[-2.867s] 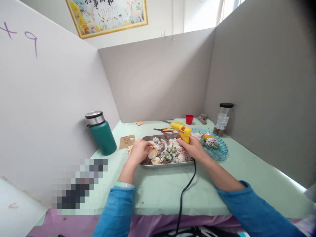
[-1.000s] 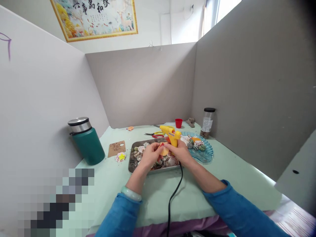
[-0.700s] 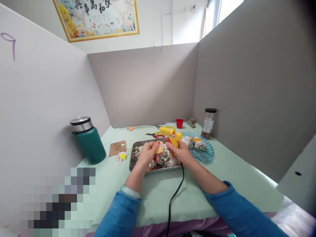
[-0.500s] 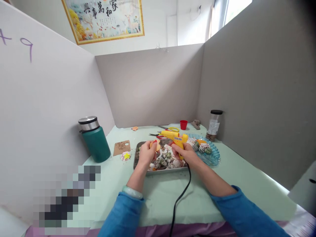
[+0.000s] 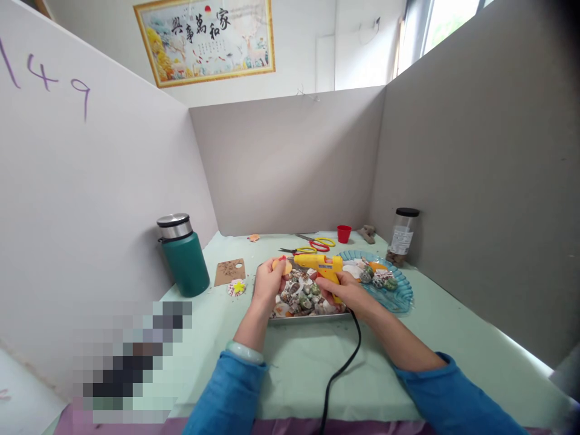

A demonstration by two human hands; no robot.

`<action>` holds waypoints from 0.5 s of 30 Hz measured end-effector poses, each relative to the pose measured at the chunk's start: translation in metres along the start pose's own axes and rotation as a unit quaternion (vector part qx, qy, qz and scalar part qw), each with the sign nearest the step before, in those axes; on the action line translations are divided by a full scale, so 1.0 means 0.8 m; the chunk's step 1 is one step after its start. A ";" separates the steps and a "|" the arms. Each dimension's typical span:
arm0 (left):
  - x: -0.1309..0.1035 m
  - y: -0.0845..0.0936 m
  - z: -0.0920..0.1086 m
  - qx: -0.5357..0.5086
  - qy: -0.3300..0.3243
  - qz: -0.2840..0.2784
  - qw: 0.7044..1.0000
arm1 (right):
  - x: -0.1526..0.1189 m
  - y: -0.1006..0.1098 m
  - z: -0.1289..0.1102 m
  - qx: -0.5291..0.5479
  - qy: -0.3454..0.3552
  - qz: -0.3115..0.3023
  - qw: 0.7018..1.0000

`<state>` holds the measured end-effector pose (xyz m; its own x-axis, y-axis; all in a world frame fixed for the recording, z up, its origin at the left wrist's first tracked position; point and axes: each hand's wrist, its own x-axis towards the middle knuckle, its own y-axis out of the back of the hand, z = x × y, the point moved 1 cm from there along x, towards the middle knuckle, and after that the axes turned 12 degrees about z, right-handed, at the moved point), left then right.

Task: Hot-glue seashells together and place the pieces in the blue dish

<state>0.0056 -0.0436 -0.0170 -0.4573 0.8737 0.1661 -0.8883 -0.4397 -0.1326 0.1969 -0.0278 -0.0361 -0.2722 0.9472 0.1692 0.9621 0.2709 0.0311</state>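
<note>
My left hand (image 5: 268,283) pinches a small round orange piece (image 5: 285,267) with a bit of red at its top edge. My right hand (image 5: 342,289) is wrapped round the handle of a yellow glue gun (image 5: 317,262). The gun's nozzle points left, close to the red bit; whether they touch is too small to tell. Under both hands lies a metal tray (image 5: 308,318) filled with shells (image 5: 304,296). A black cord runs down from the gun's handle over the table edge.
Left stand a green bottle (image 5: 185,263), a brown card (image 5: 229,272) and a disc with a yellow star (image 5: 237,287). Scissors (image 5: 319,243), a red cup (image 5: 344,234) and driftwood lie behind. At right are a blue shell-filled plate (image 5: 401,296) and a jar (image 5: 402,238).
The glue gun has turned more level, and its nozzle now sits by the red bit on the orange piece. The whole view has shifted slightly.
</note>
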 end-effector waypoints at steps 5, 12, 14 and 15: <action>0.001 0.000 -0.001 -0.016 0.001 -0.005 1.000 | 0.000 -0.001 0.002 -0.005 0.008 0.007 1.000; 0.000 0.000 0.000 -0.015 -0.011 -0.013 1.000 | 0.000 -0.001 -0.001 0.020 0.003 0.011 1.000; 0.001 0.001 -0.001 -0.021 -0.004 -0.020 1.000 | 0.000 -0.001 -0.001 0.019 0.003 0.011 1.000; 0.001 0.001 -0.001 -0.025 -0.001 -0.024 0.999 | 0.000 -0.002 -0.001 0.018 0.002 0.011 1.000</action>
<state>0.0048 -0.0427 -0.0178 -0.4147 0.8929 0.1754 -0.9058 -0.3869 -0.1726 0.1956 -0.0280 -0.0353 -0.2502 0.9524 0.1740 0.9668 0.2555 -0.0085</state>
